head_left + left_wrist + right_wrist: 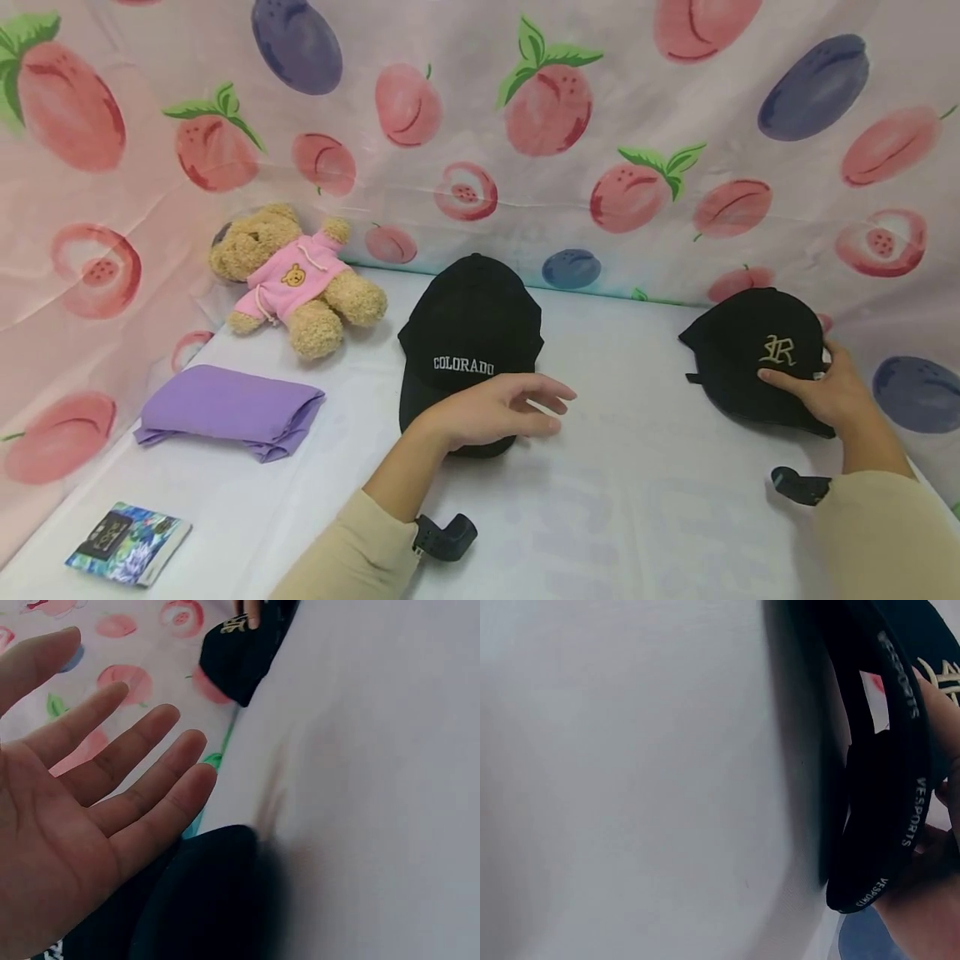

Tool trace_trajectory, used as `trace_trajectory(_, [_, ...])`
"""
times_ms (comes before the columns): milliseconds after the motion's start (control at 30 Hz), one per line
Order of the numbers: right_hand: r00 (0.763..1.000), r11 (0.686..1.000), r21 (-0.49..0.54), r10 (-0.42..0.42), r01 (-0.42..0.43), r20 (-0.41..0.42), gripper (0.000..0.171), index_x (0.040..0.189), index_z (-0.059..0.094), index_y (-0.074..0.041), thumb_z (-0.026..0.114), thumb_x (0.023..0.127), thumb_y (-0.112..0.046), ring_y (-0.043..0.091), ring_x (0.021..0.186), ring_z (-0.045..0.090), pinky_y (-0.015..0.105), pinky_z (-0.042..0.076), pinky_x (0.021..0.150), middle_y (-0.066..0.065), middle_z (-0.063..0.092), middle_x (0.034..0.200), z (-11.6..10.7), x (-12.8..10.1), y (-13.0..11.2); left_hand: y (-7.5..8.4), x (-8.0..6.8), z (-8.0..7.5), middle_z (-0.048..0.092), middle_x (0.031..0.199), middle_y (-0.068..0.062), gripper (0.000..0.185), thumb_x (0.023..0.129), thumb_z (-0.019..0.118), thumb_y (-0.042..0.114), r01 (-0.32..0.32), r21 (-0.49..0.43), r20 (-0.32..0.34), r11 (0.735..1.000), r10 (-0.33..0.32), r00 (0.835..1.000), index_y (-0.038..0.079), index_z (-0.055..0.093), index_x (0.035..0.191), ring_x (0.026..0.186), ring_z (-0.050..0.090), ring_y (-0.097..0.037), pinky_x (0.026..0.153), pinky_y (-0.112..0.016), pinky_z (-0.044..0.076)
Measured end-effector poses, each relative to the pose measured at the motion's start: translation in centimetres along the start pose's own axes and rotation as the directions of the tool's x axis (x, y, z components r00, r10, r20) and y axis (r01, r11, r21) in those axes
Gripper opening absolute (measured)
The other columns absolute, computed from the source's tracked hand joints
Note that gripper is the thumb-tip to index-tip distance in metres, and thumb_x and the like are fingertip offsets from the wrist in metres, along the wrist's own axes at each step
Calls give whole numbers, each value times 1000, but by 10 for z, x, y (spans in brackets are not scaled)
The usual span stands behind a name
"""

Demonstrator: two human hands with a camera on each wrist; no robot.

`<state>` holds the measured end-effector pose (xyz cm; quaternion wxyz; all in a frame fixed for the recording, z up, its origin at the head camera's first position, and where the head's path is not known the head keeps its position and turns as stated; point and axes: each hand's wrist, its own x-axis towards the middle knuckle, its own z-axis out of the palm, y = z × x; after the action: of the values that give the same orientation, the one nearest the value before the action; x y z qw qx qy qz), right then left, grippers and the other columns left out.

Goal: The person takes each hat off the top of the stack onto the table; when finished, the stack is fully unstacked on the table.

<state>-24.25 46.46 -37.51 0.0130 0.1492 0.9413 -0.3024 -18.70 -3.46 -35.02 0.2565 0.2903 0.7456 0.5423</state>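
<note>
The left hand (pixel 498 410) hovers with fingers spread and straight over the brim of the black COLORADO cap (pixel 471 329) at the middle of the bench (pixel 615 500), holding nothing. The right hand (pixel 821 392) grips the brim of the black gold-monogram cap (pixel 753 350), tilted up at the bench's right edge

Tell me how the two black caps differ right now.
The left cap reads COLORADO in white; the right cap bears a gold monogram. The left cap sits mid-table with the left hand open over its brim; the right cap lies near the backdrop, gripped at its edge by the right hand. Both are black baseball caps on the white table.
</note>
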Motion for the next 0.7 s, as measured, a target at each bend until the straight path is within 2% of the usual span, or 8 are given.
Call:
trace_trajectory(133, [999,999,2,-32,32,-36,121,158,-16,9,64,95,-57,69,144,11,79,17,113,46,-3,160,-1,1,1,4,-6,-8,66,136,-3,42,99,69,24,-13,13,-17,1000,13,1000,23,62,141,120,66,-13,106,-31,48])
trace_trajectory(200, [996,998,14,-57,58,-65,119,159,-15,7,65,96,-53,68,145,11,78,16,114,45,-5,161,-1,1,2,7,-10,-13,65,136,1,44,99,70,25,-7,39,-5,999,7,1000,25,61,142,123,64,-14,108,-32,48])
trace_trajectory(367, [989,996,31,-80,85,-122,114,162,-13,0,68,96,-46,66,146,11,77,15,115,42,-4,163,-1,1,4,12,-23,-25,61,141,8,48,97,73,29,36,139,30,990,-40,999,33,58,143,135,57,-21,112,-33,45])
trace_trajectory(600, [988,999,9,-52,54,-145,106,164,-7,-4,65,99,-46,67,138,23,79,22,111,46,14,157,-1,-1,1,17,-36,-38,58,145,6,54,97,72,30,44,200,38,979,-52,998,32,54,148,141,52,-26,116,-39,43])
trace_trajectory(700, [987,999,19,-38,41,-157,104,165,-4,-5,65,99,-46,67,140,23,78,20,113,45,14,158,1,-2,2,19,-41,-43,58,145,3,55,97,72,27,39,198,33,979,-46,998,29,54,149,141,53,-28,116,-41,43])
